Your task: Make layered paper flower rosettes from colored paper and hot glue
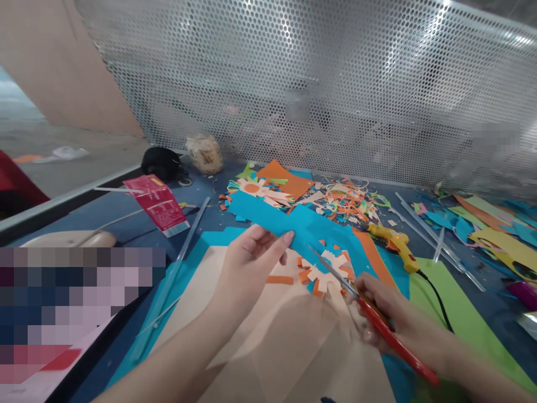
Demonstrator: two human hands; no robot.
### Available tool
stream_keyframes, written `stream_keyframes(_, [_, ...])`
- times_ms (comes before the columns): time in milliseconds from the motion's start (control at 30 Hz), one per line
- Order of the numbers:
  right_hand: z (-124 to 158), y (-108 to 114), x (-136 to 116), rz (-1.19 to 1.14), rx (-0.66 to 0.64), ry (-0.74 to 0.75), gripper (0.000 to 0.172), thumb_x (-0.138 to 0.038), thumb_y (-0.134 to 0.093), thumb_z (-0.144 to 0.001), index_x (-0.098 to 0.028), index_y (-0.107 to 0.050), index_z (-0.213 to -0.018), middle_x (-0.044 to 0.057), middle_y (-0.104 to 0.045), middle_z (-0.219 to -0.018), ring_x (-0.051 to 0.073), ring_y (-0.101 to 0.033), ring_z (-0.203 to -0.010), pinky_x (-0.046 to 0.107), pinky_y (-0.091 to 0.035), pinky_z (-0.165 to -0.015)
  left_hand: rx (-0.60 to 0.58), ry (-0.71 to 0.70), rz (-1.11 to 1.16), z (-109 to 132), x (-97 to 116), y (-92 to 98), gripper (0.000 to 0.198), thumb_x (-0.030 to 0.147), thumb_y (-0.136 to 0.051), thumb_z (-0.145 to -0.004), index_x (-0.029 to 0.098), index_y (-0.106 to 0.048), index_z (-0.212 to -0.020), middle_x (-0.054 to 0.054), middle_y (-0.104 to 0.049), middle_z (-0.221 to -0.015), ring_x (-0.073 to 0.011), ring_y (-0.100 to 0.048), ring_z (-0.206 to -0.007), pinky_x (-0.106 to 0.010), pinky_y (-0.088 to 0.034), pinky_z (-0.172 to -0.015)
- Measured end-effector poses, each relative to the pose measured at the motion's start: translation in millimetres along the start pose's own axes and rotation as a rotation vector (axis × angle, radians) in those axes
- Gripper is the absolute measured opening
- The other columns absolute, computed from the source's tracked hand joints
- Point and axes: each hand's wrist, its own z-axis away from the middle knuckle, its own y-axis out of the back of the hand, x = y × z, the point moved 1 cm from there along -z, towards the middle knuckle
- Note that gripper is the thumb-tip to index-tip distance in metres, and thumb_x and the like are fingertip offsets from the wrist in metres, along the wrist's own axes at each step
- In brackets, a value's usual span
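Observation:
A strip of blue paper [258, 214] is pinched between the thumb and fingers of my left hand [247, 260]. My right hand [396, 316] is closed around red-handled scissors [380, 327], their blades pointing up and left towards the blue paper. The blade tip is near the paper's lower edge; whether it touches, I cannot tell. Below and behind the blades lie fringed pieces of peach, orange and blue paper [333, 260]. A short orange strip [280, 280] rests on the large peach sheet [247, 341] under my hands.
A yellow glue gun [394, 243] with a black cord lies right, above a green sheet [465, 313]. Behind are paper scraps [348, 198], an orange sheet [279, 173] and a jar [204, 154]. A pink packet [157, 204] is at left. Perforated metal [260, 84] closes off the back.

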Motion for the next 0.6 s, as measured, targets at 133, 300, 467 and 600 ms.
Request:
stream_keyframes(133, [0,-1,-2,-0.087,-0.008,0.013,0.024,-0.036,-0.054,-0.078,-0.024,-0.034,-0.082,-0.004,-0.041,-0.071,0.009,-0.038,-0.059,0.021,-0.035,-0.052,-0.028,-0.004,-0.114,3,0,-0.7,0.033,0.041,-0.054,-0.074,0.019,-0.042,-0.054,0.004,-0.050,-0.048,-0.0095,-0.046,-0.049,-0.023,-0.036,-0.050])
stream_keyframes(300, [-3,0,-2,-0.078,0.080,0.033,0.027,-0.042,-0.053,-0.075,-0.022,-0.036,-0.082,-0.003,-0.041,-0.072,0.010,-0.040,-0.060,0.023,-0.038,-0.054,-0.316,0.277,-0.103,5,-9,-4.0,0.049,0.059,-0.037,-0.077,0.017,-0.053,-0.059,-0.001,-0.054,-0.051,-0.0111,-0.048,-0.046,-0.023,-0.033,-0.043])
stream_keyframes(467, [-8,3,9,-0.032,0.189,0.105,0.026,-0.046,-0.048,-0.077,-0.022,-0.038,-0.081,-0.001,-0.045,-0.071,0.013,-0.044,-0.062,0.026,-0.040,-0.057,-0.809,0.508,0.158,31,3,-12.4,0.070,0.072,-0.019,-0.075,0.017,-0.061,-0.067,-0.005,-0.059,-0.057,-0.0130,-0.052,-0.048,-0.024,-0.039,-0.046])
stream_keyframes(600, [-11,4,18,-0.045,0.219,0.093,0.028,-0.051,-0.044,-0.079,-0.023,-0.041,-0.079,0.000,-0.049,-0.071,0.015,-0.046,-0.063,0.025,-0.041,-0.056,-1.161,0.554,0.396,80,1,-17.0,0.078,0.071,-0.004,-0.074,0.024,-0.063,-0.090,-0.006,-0.065,-0.079,-0.0173,-0.062,-0.072,-0.028,-0.045,-0.055])
